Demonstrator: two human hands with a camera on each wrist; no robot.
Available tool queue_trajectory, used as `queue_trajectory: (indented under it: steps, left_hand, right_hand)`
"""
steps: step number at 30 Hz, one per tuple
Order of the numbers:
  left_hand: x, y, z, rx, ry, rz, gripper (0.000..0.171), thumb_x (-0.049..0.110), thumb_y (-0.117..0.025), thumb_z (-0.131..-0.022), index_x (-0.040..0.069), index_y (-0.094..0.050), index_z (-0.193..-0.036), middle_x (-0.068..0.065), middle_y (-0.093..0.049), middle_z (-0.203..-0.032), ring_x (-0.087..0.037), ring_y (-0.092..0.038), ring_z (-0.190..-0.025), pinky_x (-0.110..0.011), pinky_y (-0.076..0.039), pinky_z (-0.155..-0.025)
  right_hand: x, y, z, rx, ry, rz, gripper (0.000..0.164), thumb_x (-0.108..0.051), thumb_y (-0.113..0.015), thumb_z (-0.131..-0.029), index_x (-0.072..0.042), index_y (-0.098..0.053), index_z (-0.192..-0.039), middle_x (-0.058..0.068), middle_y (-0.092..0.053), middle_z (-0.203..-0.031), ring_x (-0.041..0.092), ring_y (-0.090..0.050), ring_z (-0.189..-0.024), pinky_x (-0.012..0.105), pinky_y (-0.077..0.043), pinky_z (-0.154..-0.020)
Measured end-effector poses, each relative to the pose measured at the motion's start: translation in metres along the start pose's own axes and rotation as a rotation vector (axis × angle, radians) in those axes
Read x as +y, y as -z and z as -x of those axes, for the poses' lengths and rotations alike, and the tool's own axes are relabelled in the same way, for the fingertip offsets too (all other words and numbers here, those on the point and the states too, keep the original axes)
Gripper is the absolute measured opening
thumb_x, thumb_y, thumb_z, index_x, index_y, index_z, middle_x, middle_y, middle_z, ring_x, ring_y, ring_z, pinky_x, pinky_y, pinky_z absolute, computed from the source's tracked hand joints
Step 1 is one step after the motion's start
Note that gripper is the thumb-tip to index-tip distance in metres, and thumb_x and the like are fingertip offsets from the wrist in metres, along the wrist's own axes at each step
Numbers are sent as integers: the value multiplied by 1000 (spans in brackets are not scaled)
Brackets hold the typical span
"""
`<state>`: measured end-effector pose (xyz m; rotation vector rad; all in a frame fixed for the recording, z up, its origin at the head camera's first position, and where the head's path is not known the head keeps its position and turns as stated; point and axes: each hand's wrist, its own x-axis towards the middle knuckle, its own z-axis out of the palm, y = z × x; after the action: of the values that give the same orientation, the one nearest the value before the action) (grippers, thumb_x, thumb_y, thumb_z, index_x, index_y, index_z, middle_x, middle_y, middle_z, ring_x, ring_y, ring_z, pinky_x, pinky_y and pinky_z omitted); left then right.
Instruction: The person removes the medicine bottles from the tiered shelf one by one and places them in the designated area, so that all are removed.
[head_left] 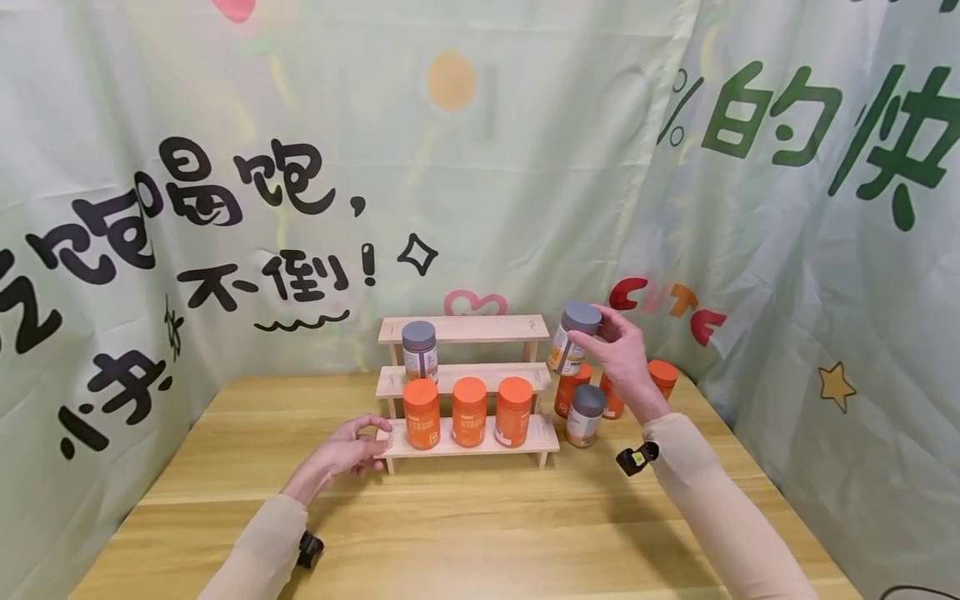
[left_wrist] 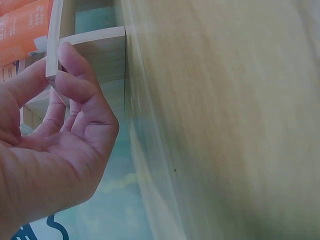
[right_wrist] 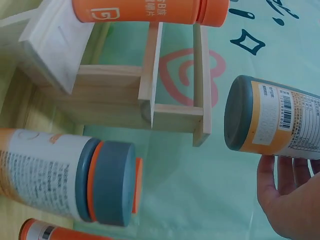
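Okay, so biggest first: there's a pale green backdrop with chunky printed characters, then the wooden table, and on that a three-step wooden rack. Both arms come in from the near side in cream sleeves, the left one low toward the rack's left end, the right one reaching further and higher past its right side. The left hand is pinching the end of the bottom shelf, thumb on one face and bent fingers on the other. The right hand is up off the table, thumb and fingers curled round the held jar, a grey-lidded one. That jar sits between them, gripped near its lid, lid up, beside the top shelf's right end; the right wrist view shows a gap there. Below it, another grey-lidded jar stands on the table in front of some loose orange jars. Three orange jars line the bottom shelf, and a grey-topped jar is behind the left one, base hidden. Tiniest bit: a black wrist camera on each arm.
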<state>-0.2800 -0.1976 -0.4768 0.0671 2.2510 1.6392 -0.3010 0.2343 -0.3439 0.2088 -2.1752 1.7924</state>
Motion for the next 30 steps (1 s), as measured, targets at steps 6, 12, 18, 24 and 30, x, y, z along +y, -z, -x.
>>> queue_trajectory:
  steps: [6,12,18,24,30]
  left_hand:
    - [6,0,-1,-4,0,7,33,17,-66,-93,10,-53,-123,-7,-59,-79,-19,-64,-67,-29,-44,-54]
    - [5,0,-3,-7,-2,0,34,19,-67,-93,10,-53,-122,-7,-60,-78,-19,-64,-67,-29,-44,-54]
    - [3,0,0,-11,0,5,35,16,-65,-94,10,-51,-125,-6,-59,-80,-19,-64,-67,-29,-43,-54]
    - [4,0,1,-12,-1,12,35,17,-65,-94,10,-51,-125,-6,-59,-81,-19,-64,-68,-29,-43,-54]
    - [2,0,0,2,0,12,32,16,-65,-94,10,-52,-123,-6,-60,-80,-18,-64,-67,-28,-43,-54]
  right_hand:
    - [6,15,4,39,-1,1,59,-28,-75,-87,-12,-51,-139,-7,-59,-120,10,-56,-109,15,-46,-90]
    - [17,30,10,128,-27,-50,57,-24,-77,-86,-11,-55,-136,-10,-62,-113,9,-58,-104,13,-48,-85]
    - [23,44,16,185,-38,-70,53,-22,-78,-85,-10,-58,-132,-11,-62,-109,9,-56,-101,12,-47,-84]
    - [28,50,18,227,-48,-85,50,-17,-78,-84,-10,-59,-130,-13,-62,-107,8,-55,-100,11,-46,-84]
    - [34,53,21,256,-63,-108,48,-15,-78,-84,-11,-60,-128,-12,-62,-106,9,-55,-99,10,-47,-82]
